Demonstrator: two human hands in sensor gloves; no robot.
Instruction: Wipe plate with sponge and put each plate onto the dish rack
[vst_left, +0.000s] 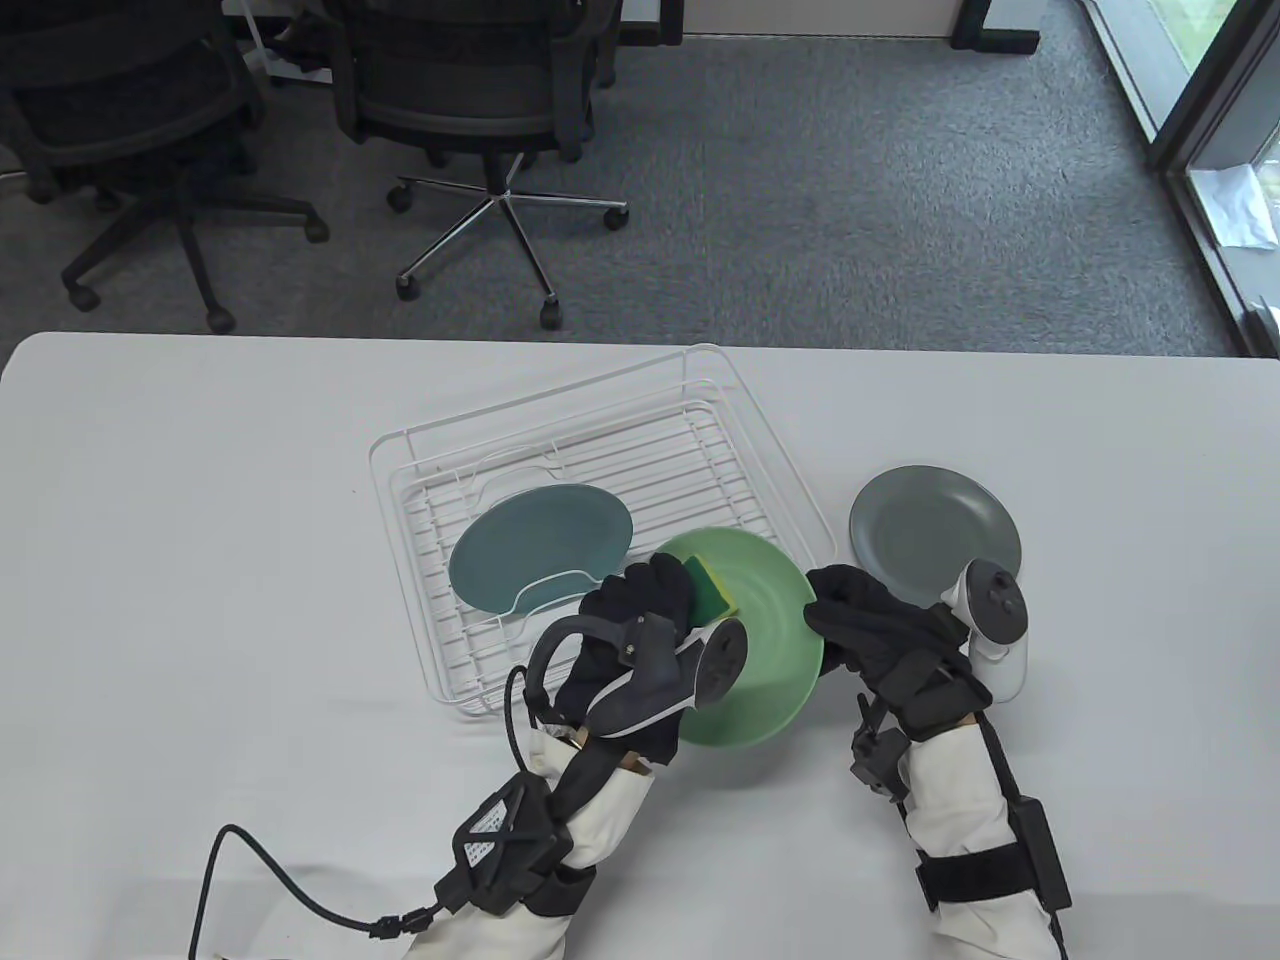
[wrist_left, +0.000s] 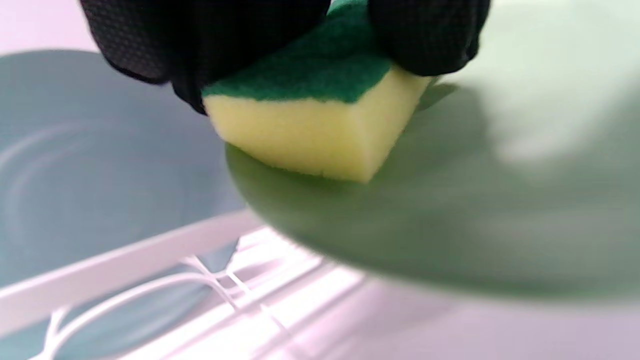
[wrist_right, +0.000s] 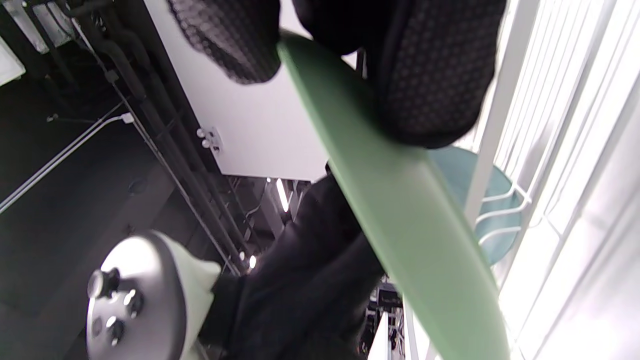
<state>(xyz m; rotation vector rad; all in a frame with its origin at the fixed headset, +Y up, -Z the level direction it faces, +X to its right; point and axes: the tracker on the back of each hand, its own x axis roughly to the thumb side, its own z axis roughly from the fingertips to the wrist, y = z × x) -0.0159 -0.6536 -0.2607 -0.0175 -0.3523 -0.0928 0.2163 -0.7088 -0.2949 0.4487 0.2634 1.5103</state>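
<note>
Item: green plate (vst_left: 765, 640), lifted over the near right corner of the dish rack (vst_left: 600, 470); our right hand (vst_left: 870, 625) is pinching its right rim, fingers curled. Item: sponge (vst_left: 710, 590); our left hand (vst_left: 635, 620) is clamping it in its fingers and pressing it on that plate. Item: teal plate (vst_left: 540, 545), lying in the rack. Item: grey plate (vst_left: 930, 530), lying on the table (vst_left: 200, 560).
</note>
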